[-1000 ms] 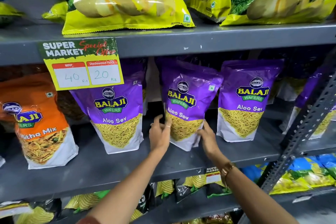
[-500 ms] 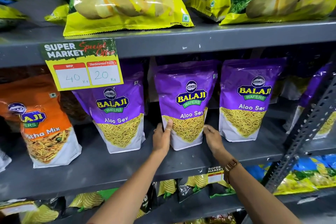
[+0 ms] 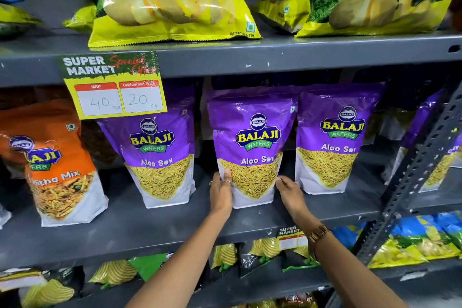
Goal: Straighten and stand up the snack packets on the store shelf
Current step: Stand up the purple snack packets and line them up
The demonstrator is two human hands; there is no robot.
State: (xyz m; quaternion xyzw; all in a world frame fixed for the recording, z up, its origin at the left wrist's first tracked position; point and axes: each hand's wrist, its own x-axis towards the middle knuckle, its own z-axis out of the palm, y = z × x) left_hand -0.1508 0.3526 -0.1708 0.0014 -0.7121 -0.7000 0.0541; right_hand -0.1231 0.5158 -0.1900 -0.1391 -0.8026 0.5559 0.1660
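1. While you scan from the left of the frame, note the orange mix packet [image 3: 60, 172] leaning on the middle shelf [image 3: 150, 227], tilted rather than square.
2. Just right of it, below the price tag [image 3: 113, 85], the first purple Aloo Sev packet [image 3: 160, 157] stands upright but is turned slightly off the front.
3. At centre, your left hand [image 3: 221, 195] lies flat against the left edge of the middle Aloo Sev packet [image 3: 252, 147], fingers together with the thumb over its front.
4. Your right hand [image 3: 290, 191] touches that packet's lower right edge with the fingers loosely spread; neither hand is clamped, the two just bracket the base.
5. You look to be at the squaring-up step: this packet stands upright and faces forward, near the shelf's front.
6. Right of centre, the third Aloo Sev packet [image 3: 335, 140] stands upright, just beside the one you hold.
7. Next, you would likely let go gently so the packet keeps standing, then turn to the leaning orange one.
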